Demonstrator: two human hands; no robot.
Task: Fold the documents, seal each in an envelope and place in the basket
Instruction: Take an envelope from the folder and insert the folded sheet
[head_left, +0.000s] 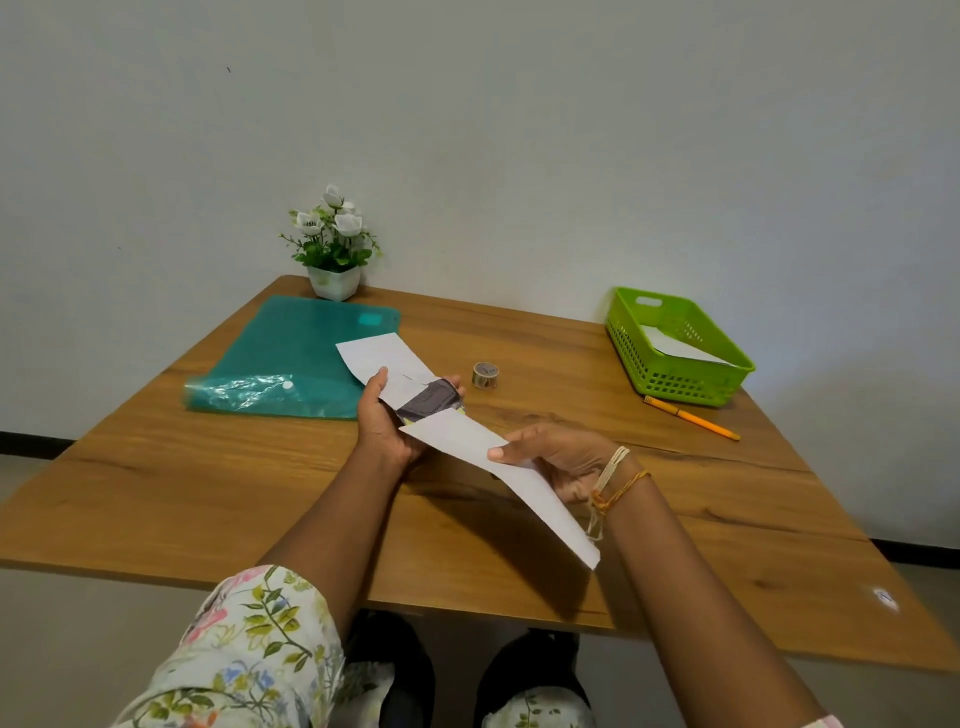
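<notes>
Above the wooden table, the left hand grips an envelope. The right hand fingers pinch a folded document. Near stands a green basket.

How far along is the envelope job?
Done: one white envelope apparently lies in the green basket. In hand: left hand holds an envelope, right hand a folded document. Left: insert, seal with the tape roll, place in basket.

Matt wooden table; glossy plastic folder.
</notes>
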